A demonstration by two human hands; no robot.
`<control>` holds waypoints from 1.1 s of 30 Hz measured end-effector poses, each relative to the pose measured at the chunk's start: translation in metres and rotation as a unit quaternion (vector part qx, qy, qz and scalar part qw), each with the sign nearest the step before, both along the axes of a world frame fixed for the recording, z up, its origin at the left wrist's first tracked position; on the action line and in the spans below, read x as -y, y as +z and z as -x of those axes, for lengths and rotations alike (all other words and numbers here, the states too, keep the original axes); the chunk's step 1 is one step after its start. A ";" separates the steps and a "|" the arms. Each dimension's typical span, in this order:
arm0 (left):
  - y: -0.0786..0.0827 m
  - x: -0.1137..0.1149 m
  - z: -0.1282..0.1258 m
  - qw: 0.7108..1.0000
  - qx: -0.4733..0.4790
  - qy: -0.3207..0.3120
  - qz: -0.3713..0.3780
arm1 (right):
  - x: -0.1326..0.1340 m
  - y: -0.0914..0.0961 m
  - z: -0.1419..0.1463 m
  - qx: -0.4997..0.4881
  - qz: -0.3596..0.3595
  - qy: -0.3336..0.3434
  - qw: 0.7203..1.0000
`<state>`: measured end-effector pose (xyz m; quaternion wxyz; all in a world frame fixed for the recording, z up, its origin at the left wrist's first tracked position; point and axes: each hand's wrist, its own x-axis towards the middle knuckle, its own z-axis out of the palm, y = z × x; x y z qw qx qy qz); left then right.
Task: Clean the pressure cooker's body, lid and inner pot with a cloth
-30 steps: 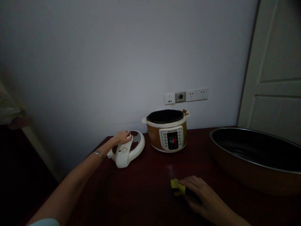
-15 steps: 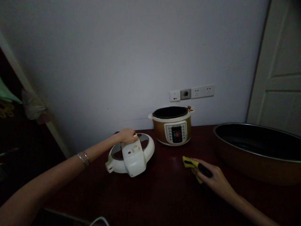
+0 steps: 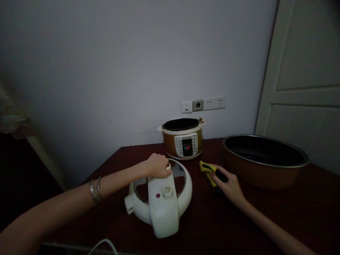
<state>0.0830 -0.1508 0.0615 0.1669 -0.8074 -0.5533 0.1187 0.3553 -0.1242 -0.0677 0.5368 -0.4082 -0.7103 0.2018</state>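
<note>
My left hand [image 3: 157, 165] is closed round the far end of the handle of a white pressure cooker lid [image 3: 160, 198], which lies on the dark red table [image 3: 233, 219]. My right hand [image 3: 228, 185] presses a yellow and black cloth [image 3: 209, 170] flat on the table, fingers curled over it. The open brown and white cooker base [image 3: 183, 139] stands just behind both hands, near the wall.
A big oval metal basin [image 3: 262, 159] takes up the table's right side, close to my right hand. Wall sockets [image 3: 203, 104] sit above the cooker. A white door [image 3: 305, 78] is at the right. A white cord [image 3: 102, 245] shows at the bottom edge.
My left hand has drawn the lid nearer to me across the table. My right hand has slid the cloth away from me, towards the cooker base.
</note>
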 end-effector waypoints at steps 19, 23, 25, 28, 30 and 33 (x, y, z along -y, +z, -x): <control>-0.032 -0.015 -0.046 0.999 0.043 0.008 0.001 | 0.004 0.008 0.002 -0.017 -0.015 0.015 1.000; -0.035 -0.018 -0.048 0.999 0.047 -0.001 0.006 | 0.003 0.005 0.002 -0.013 -0.020 0.019 1.000; -0.036 -0.018 -0.049 0.999 0.047 -0.012 0.006 | 0.002 0.005 0.001 -0.012 -0.020 0.019 1.000; -0.037 -0.018 -0.052 0.999 0.048 -0.015 0.007 | 0.001 0.004 0.001 -0.009 -0.022 0.017 1.000; -0.038 -0.018 -0.053 0.999 0.048 -0.012 0.008 | 0.002 0.005 0.001 -0.009 -0.022 0.016 1.000; -0.038 -0.018 -0.054 0.999 0.051 -0.013 0.012 | 0.004 0.008 0.001 -0.014 -0.018 0.016 1.000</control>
